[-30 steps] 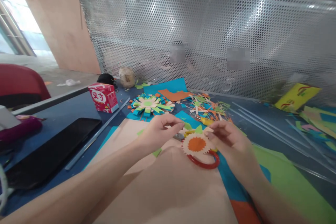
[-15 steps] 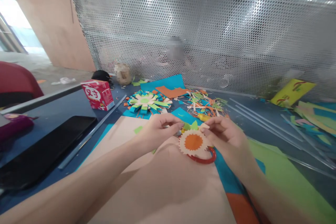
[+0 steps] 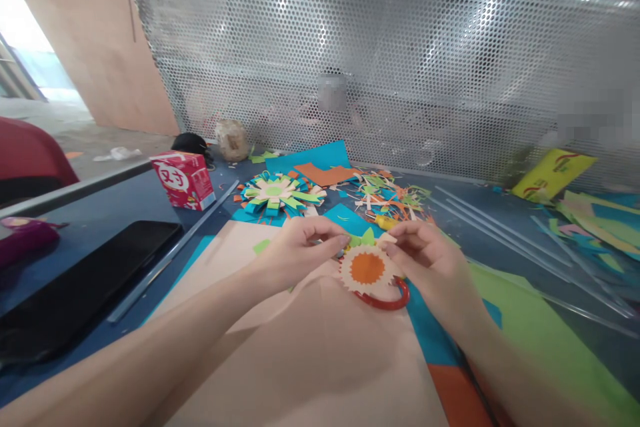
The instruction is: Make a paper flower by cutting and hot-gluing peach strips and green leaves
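Note:
My left hand (image 3: 310,245) is closed in a pinch at the edge of a small green paper piece (image 3: 355,241). A pale paper piece (image 3: 387,239) is pinched between the thumb and fingers of my right hand (image 3: 425,260). Just below and between both hands is a pale zigzag-edged paper flower (image 3: 349,275) with an orange centre (image 3: 367,268). A red scissor handle (image 3: 387,303) curves out from under it; the blades are hidden. Another pointed green paper leaf (image 3: 369,237) stands above the flower. Beneath everything lies a large pale paper sheet (image 3: 320,360).
A layered paper flower (image 3: 275,191) and a pile of paper scraps (image 3: 387,192) lie behind my hands. At left are a black phone (image 3: 95,280) and a red box (image 3: 184,179). Clear plastic sticks (image 3: 500,232) and green paper (image 3: 540,327) lie at right. A perforated metal screen (image 3: 310,27) borders the back.
Both hands keep their pinches in nearly the same place. The whole view has shifted slightly, and the paper flower sits almost as before.

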Tool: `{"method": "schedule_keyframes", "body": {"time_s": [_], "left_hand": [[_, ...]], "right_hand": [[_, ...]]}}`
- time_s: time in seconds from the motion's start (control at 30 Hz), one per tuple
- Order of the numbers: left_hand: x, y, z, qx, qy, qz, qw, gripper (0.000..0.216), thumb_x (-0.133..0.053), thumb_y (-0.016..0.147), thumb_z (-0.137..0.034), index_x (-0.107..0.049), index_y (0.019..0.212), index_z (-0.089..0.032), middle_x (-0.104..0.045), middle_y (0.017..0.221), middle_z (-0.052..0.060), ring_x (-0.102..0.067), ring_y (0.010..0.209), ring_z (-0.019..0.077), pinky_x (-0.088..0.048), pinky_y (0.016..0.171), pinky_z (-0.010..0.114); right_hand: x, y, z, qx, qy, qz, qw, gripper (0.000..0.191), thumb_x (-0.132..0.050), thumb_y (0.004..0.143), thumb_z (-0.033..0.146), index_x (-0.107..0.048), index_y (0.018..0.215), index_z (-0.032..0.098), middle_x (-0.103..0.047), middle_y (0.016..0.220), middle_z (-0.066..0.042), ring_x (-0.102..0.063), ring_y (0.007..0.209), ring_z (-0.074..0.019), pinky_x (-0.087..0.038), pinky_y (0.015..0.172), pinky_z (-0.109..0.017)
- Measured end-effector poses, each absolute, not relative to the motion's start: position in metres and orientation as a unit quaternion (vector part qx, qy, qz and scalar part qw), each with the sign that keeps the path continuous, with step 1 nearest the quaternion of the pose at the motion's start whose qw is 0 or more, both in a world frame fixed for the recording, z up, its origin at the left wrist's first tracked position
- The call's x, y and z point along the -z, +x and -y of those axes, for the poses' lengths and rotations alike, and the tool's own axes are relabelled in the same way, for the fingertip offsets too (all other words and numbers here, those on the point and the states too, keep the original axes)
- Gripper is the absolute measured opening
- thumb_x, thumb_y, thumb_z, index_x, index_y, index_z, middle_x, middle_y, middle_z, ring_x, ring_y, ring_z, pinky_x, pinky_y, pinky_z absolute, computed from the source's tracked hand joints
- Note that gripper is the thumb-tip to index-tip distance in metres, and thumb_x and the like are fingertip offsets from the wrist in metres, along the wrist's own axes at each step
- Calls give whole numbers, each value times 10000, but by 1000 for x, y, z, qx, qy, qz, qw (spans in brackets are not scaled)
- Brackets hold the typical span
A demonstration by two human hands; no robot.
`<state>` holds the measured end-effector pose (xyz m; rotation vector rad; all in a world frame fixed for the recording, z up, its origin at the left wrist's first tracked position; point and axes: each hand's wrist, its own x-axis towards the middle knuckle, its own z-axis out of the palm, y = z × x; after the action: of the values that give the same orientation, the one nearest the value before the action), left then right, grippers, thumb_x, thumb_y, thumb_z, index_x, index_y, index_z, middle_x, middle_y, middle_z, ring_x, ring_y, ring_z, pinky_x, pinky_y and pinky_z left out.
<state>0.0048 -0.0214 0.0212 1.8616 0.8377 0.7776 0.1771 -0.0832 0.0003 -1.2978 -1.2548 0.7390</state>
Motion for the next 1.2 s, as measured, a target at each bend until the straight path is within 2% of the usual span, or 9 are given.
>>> {"method": "schedule_keyframes", "body": {"time_s": [0.13,0.57,0.93,1.2], "left_hand": [[-22,5,22,-311,748,-337,480,180,-506,736,-248,-599,619,-149,-574,649,-4,-492,591,92,-391,573,201],[-29,6,27,-306,701,-347,543,204,-538,711,-266,-570,543,-154,-534,551,-18,-455,504,72,-387,513,191],[-26,5,25,-279,677,-362,577,209,-557,689,-355,-588,660,-150,-537,586,-4,-466,546,92,-351,507,214],[-25,3,25,-313,661,-334,595,288,-507,726,-410,-573,673,-135,-540,655,26,-480,581,103,-360,505,215]], "right_hand": [[0,178,83,-311,-552,535,558,164,-608,714,311,-500,792,216,-595,698,30,-569,625,-100,-454,480,-172],[-1,177,85,-294,-560,549,547,155,-588,723,316,-499,787,207,-583,700,7,-580,634,-122,-476,453,-186],[-2,177,85,-301,-559,545,548,178,-595,712,335,-495,781,205,-576,698,2,-567,628,-124,-480,434,-185],[-2,177,85,-297,-554,553,547,171,-587,724,341,-493,785,212,-588,702,10,-579,645,-125,-470,447,-181]]}}
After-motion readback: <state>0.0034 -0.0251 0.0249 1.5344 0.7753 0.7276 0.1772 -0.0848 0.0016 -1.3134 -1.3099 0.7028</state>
